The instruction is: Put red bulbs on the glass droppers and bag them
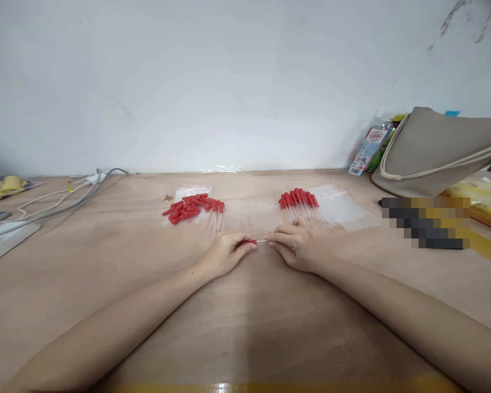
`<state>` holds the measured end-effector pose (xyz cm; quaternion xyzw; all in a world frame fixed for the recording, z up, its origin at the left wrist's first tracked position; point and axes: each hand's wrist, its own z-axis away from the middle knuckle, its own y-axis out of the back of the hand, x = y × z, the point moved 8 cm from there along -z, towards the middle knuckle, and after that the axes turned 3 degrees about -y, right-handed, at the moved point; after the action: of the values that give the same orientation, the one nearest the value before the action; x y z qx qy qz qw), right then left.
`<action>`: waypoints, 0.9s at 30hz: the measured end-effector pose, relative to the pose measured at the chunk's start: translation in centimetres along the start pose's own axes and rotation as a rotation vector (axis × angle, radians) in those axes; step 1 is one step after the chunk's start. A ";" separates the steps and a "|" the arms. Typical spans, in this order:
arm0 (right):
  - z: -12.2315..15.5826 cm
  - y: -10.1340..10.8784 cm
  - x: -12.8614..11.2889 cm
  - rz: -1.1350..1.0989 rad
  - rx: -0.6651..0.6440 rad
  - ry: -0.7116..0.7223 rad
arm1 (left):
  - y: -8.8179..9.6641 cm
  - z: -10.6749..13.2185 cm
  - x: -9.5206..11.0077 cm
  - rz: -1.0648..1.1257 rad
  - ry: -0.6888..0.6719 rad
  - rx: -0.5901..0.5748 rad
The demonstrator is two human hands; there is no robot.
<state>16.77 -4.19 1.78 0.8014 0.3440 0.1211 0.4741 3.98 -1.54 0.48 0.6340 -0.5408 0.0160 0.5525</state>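
My left hand [228, 252] rests on the wooden table [245, 322], its fingers pinched round a small red rubber bulb [249, 242]. My right hand [298, 246] is closed on the clear glass tube [262, 241] that meets that bulb between the two hands. Just beyond them lies a row of bare clear tubes [245, 215]. A loose heap of red bulbs [188, 208] sits on a clear bag at the back left. To the back right lies a bunch of tubes with red bulbs fitted [299, 198], partly on another clear bag [343, 210].
A grey drawstring bag [437, 150] and a small printed packet [368, 150] stand at the back right against the white wall. Grey and white cables [65, 199] trail at the back left, near yellow items [2, 186]. A yellow box [480, 199] lies at the right edge.
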 end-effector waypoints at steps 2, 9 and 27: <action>0.0 0.2 -0.4 0.041 0.006 0.014 | -0.1 0.0 0.3 -0.042 -0.028 -0.013; -0.4 0.1 -2.0 0.116 -0.044 0.006 | -0.3 0.2 0.9 -0.136 -0.102 -0.035; -1.9 -0.6 -1.0 -0.029 -0.258 -0.106 | 0.5 -0.4 0.5 -0.143 -0.102 0.034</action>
<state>14.80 -3.35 2.45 0.7341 0.3114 0.1148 0.5923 4.07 -1.45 1.30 0.6803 -0.5211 -0.0467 0.5132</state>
